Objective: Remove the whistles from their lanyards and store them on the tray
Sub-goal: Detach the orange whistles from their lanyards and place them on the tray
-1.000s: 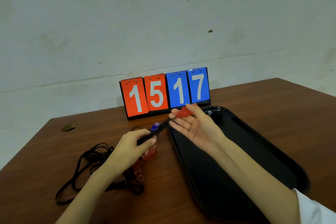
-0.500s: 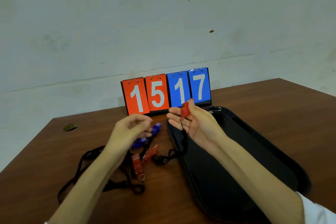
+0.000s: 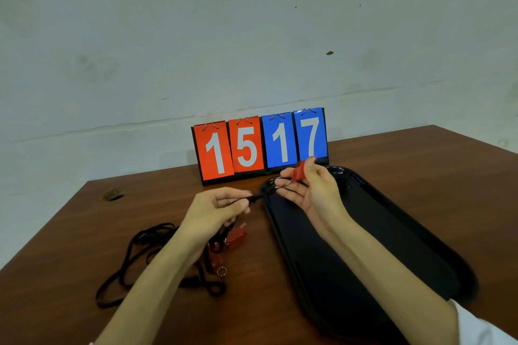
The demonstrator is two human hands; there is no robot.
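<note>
Pinched between the thumb and fingertips of the right hand (image 3: 314, 193) we see a small red whistle (image 3: 299, 169). The palm is turned up and the other fingers are loosely curled beneath it. The whistle is held in the air over the far left end of the black tray (image 3: 420, 235), just in front of the scoreboard's lower edge. A thin metal ring (image 3: 286, 183) shows just below the whistle, against the fingers.

Our view of the left hand (image 3: 215, 210) shows it closed in a pinch on a black lanyard cord (image 3: 256, 197). The cord runs right from the fingertips, across the tray's left rim, toward the right hand. We cannot tell whether it is still hooked to the ring, since the join is too small and dark to read.

Below the left hand, on the brown wooden table (image 3: 420, 154), lie two more red whistles. One (image 3: 236, 235) is just left of the tray. The other (image 3: 215, 256) lies nearer to us, with a loose key ring (image 3: 221, 271) at its near end. They sit among a heap of black lanyards (image 3: 145, 255) that spreads to the left, partly hidden under the left forearm.

The tray lies lengthwise on the right half of the table, and we see no whistle resting in it. At the far edge stands a flip scoreboard (image 3: 260, 143), with 15 on red cards and 17 on blue. A small dark object (image 3: 113, 194) lies on the table at far left; we cannot make out what it is. A white sleeve (image 3: 482, 328) shows at the near right corner.
</note>
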